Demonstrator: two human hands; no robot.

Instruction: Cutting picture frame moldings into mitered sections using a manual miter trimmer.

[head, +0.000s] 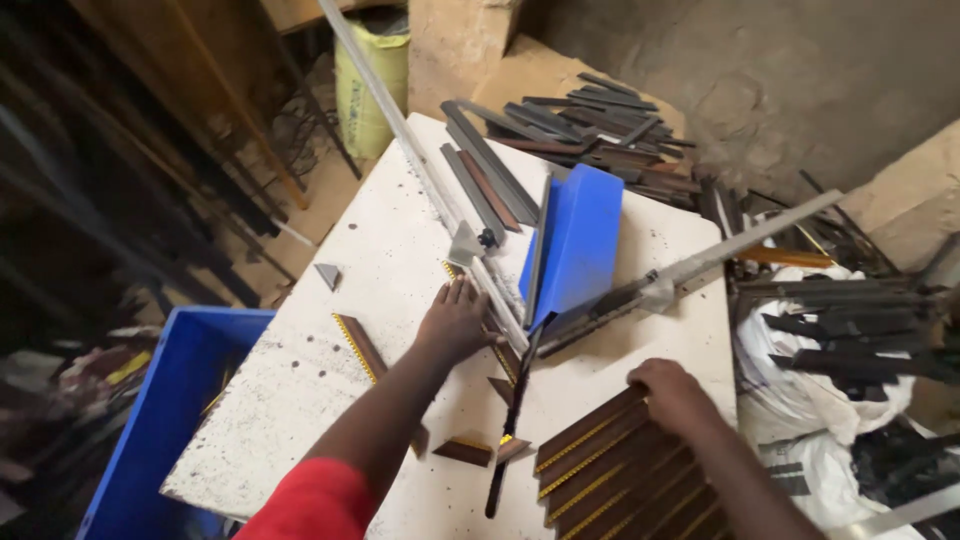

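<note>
On the white table [330, 330], left hand [455, 322] presses flat beside blue bin [150, 420].

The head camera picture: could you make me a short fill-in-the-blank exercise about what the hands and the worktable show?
1. The left hand lies flat on the white ____.
2. The right hand rests on a stack of brown strips with ____ edges.
3. The tilted plastic tray near the middle of the table is ____ in colour.

Missing words: table; yellow; blue
</note>
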